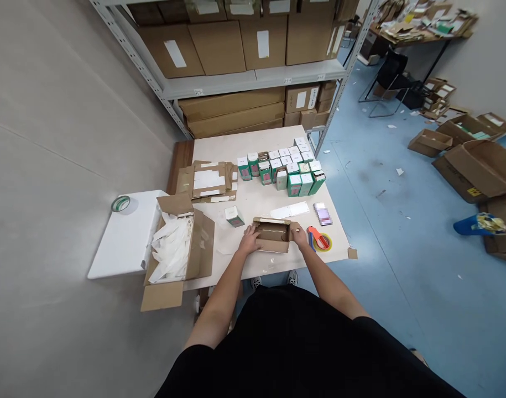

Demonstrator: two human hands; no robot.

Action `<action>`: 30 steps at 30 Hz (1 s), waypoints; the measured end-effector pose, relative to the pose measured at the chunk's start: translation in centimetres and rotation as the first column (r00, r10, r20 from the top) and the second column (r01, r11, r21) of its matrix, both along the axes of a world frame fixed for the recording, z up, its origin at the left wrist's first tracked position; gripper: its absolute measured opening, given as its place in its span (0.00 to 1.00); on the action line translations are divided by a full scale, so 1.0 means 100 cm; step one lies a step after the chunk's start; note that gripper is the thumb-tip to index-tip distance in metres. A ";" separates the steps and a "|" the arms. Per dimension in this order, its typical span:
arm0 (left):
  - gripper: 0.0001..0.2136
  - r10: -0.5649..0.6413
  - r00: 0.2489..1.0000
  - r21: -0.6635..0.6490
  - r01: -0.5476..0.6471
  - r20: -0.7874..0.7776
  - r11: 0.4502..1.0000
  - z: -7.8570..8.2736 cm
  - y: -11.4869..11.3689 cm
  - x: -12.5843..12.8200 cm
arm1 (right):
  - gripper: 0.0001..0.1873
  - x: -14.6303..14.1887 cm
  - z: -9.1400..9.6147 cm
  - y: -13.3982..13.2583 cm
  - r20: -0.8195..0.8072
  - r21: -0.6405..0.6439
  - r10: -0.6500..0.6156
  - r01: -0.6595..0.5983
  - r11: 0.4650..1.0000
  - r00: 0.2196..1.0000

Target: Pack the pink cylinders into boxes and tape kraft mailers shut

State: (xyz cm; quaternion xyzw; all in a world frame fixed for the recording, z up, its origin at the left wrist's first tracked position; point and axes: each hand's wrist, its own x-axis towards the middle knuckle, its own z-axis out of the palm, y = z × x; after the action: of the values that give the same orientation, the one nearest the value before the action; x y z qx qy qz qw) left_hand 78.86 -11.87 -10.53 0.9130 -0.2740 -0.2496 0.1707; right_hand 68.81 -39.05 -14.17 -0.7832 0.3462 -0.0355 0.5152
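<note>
A person stands at the near edge of the tabletop [253, 202], with a cardboard box [272, 235] open just in from that edge, squarely in front of the body; the left arm [219, 287] and right arm [329, 282] reach forward and slightly inward, elbows gently bent, so the two hands meet the box from either side; the left hand [248, 240] lies against its left side, the fingers [256, 235] hooked over the rim and holding it; the right hand [299, 235] bears on the opposite side, its fingers [293, 231] closed on the raised cardboard edge, though how firmly I cannot tell; held this way, the box seems steadied against sliding; a tape dispenser [317, 237] with an orange handle lies just beside the right hand, apparently kept within easy reach; beyond it are pale purple cards [322, 214], and white sheets [290, 210] lie flat nearby; a single green-and-white carton [234, 216] sits apart, left of the hands, while a tight block of similar cartons [281, 168] stands in rows farther along the tabletop, probably grouped to keep them together; an open carton of white packing [173, 249] waits at the left corner, near flattened cardboard [207, 179]; a steel shelf [253, 77] of boxes rises behind.
</note>
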 end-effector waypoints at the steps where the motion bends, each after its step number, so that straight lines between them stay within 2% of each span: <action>1: 0.30 -0.003 1.000 0.002 0.003 0.015 1.000 -0.004 0.000 -0.002 | 0.16 0.000 0.002 0.001 -0.037 -0.035 -0.035 0.034 0.999 0.999; 3: 0.29 -0.002 0.998 0.008 0.002 0.059 1.000 -0.011 -0.004 -0.007 | 0.19 0.002 0.009 0.005 -0.076 -0.135 -0.093 0.083 0.987 0.993; 5: 0.18 0.008 0.993 0.017 -0.010 0.114 1.000 -0.018 -0.009 -0.013 | 0.19 0.003 0.019 0.010 -0.069 -0.284 -0.066 0.043 0.958 0.995; 8: 0.08 0.053 0.980 0.014 -0.057 0.194 0.998 -0.025 -0.014 -0.026 | 0.18 0.005 0.032 0.011 -0.070 -0.449 0.049 -0.075 0.890 0.996; 10: 0.07 0.078 0.970 0.009 -0.082 0.228 0.997 -0.027 -0.013 -0.034 | 0.19 0.004 0.038 0.008 -0.095 -0.513 0.115 -0.148 0.846 0.989; 13: 0.06 0.120 0.958 0.004 -0.126 0.262 0.992 -0.029 -0.007 -0.047 | 0.21 0.000 0.043 0.003 -0.138 -0.563 0.313 -0.335 0.756 0.939; 16: 0.07 0.168 0.947 -0.006 -0.173 0.275 0.985 -0.028 0.001 -0.056 | 0.29 0.002 0.045 0.004 -0.187 -0.568 0.470 -0.485 0.665 0.863; 19: 0.07 0.173 0.942 -0.023 -0.174 0.289 0.984 -0.025 0.005 -0.066 | 0.35 0.013 0.046 0.011 -0.255 -0.527 0.547 -0.589 0.613 0.797; 21: 0.07 0.185 0.931 -0.045 -0.180 0.316 0.983 -0.022 0.007 -0.073 | 0.38 0.024 0.046 0.014 -0.344 -0.460 0.542 -0.641 0.615 0.767; 24: 0.08 0.234 0.896 -0.096 -0.213 0.378 0.972 -0.017 0.011 -0.089 | 0.37 0.038 0.045 0.012 -0.517 -0.316 0.494 -0.692 0.649 0.699; 26: 0.09 0.265 0.871 -0.118 -0.238 0.413 0.964 -0.012 0.015 -0.100 | 0.35 0.043 0.044 0.008 -0.572 -0.250 0.520 -0.739 0.626 0.634; 28: 0.08 0.297 0.853 -0.117 -0.273 0.429 0.955 -0.005 0.020 -0.109 | 0.39 0.047 0.043 0.008 -0.571 -0.250 0.556 -0.773 0.582 0.604; 30: 0.07 0.326 0.846 -0.097 -0.315 0.421 0.944 0.002 0.026 -0.118 | 0.44 0.050 0.045 0.014 -0.531 -0.305 0.563 -0.763 0.570 0.633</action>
State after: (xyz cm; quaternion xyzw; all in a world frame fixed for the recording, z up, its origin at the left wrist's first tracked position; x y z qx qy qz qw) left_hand 67.10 -9.30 -10.31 0.9760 -0.1520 -0.0059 0.1561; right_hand 73.84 -37.61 -9.65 -0.9516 0.0886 0.2260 0.1884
